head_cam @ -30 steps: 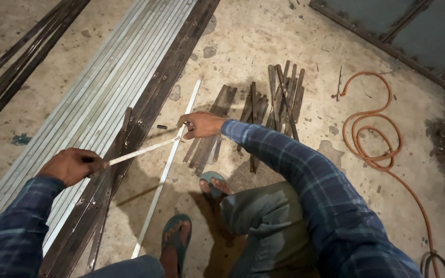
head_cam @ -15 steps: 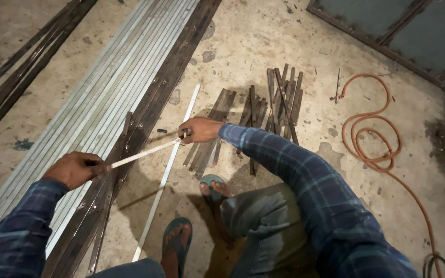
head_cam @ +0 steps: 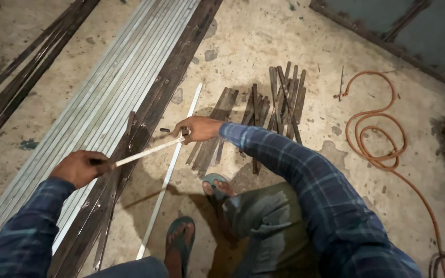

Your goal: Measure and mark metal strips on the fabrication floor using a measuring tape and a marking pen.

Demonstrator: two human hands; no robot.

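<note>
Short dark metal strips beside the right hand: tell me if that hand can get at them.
Probably yes: the right hand lies just beside the strips, nothing between, though it now holds one end of a pale strip.

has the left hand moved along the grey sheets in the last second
Cannot tell: the left hand sits at about the same spot on the dark bars beside the grey sheets; the small shift matches camera motion.

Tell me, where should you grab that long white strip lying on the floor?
Probably near the middle of the long white strip, coming from above with fingers across its narrow width. It lies flat on the concrete floor and looks thin, so an end grip would likely let it sag. Dark bars crowd one side.
</note>
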